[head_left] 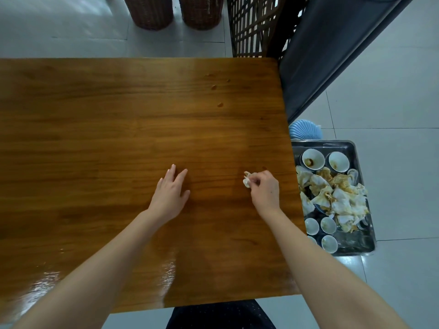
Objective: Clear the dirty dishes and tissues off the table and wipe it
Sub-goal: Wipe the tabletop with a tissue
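A brown wooden table (118, 138) fills most of the head view. My left hand (171, 192) rests flat on it near the middle, fingers straight and spread. To its right, my right hand (263, 188) pinches a small crumpled white tissue (247, 181) against the tabletop near the right edge. A few small brown food drops (220, 104) lie on the far right part of the table. Beside the table, lower down, a metal tray (365, 245) holds several dirty white bowls (313, 158) and a heap of stained tissues (332, 195).
A light blue ribbed object (304, 130) sits just behind the tray. A dark lattice chair (256, 27) and a grey fabric panel (327, 55) stand at the far right corner. Two wicker stools (149, 10) are on the tiled floor beyond the table.
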Motion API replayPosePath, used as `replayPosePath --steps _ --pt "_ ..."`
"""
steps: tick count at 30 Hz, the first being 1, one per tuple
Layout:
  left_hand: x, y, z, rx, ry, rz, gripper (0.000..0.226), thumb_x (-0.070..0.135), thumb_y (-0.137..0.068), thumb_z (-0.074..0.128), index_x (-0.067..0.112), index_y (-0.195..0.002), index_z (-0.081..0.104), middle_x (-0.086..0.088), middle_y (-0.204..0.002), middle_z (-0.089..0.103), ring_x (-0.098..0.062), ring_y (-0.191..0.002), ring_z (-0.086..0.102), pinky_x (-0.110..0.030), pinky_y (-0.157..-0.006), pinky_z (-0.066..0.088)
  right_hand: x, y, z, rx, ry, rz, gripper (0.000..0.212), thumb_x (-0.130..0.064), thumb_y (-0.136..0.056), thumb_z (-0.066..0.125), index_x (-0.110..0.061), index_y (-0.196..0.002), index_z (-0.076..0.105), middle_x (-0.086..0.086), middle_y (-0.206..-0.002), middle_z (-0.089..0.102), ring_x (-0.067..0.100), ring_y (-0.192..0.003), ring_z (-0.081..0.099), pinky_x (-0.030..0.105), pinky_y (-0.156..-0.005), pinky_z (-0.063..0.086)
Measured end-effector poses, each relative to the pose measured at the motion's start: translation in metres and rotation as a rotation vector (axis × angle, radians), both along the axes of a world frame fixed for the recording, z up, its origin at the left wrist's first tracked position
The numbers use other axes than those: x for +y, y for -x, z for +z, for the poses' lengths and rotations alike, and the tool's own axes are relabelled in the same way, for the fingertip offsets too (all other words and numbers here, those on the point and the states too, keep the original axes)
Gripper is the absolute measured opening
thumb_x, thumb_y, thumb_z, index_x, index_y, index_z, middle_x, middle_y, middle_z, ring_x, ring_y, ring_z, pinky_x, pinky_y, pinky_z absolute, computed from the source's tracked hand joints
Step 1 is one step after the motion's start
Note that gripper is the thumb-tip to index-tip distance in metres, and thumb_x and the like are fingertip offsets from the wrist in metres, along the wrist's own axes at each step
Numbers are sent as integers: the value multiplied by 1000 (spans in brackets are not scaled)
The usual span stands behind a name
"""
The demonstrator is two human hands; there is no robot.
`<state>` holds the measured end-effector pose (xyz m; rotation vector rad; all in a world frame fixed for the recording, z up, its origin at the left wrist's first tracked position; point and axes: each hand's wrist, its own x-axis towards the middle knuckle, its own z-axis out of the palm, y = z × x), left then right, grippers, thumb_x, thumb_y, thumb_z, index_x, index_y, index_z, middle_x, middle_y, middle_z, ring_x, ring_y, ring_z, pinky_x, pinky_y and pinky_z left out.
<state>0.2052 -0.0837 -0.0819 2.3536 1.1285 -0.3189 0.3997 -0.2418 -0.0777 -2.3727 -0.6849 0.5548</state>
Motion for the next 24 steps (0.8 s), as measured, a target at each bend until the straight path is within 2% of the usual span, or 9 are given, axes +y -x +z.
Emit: replayPosePath --steps 5,10,13,21,24 --pt "14 -7 -2 -7 5 -34 66 30 -96 53 23 -152 19 -11 -160 7 -28 -147 8 -40 -117 12 4 -3 2 6 21 17 10 -6 -88 63 -10 -92 71 -5 -92 57 10 -86 56 19 -74 46" --pt "22 -23 0 7 2 -70 72 31 -95 56 24 -153 14 -10 -161 2 -26 -148 4 -39 -117 9 -26 26 -4 -6 32 60 10 -4 -86 64 -11 -90 71 -10 -89 55 4 -83 54 7 -71 40" --pt "27 -30 3 19 -1 -96 76 32 -94 58 25 -153 11 -9 -161 0 -26 -148 1 -40 -117 8 -26 32 -8 4 27 16 11 -3 -85 66 -11 -89 71 -11 -88 54 3 -82 54 9 -73 43" --pt "44 -42 1 78 -4 -131 84 36 -90 62 28 -153 7 -9 -161 -5 -25 -148 -2 -39 -117 5 31 5 -8 24 5 -44 10 -9 -88 64 -11 -95 71 -11 -91 53 1 -82 51 6 -65 39" --pt "51 -48 -3 91 9 -135 87 39 -90 63 29 -153 4 -9 -161 -7 -25 -148 -5 -39 -116 4 18 2 -7 8 -2 -24 12 -9 -88 63 -12 -97 70 -11 -92 53 0 -81 51 6 -67 39"
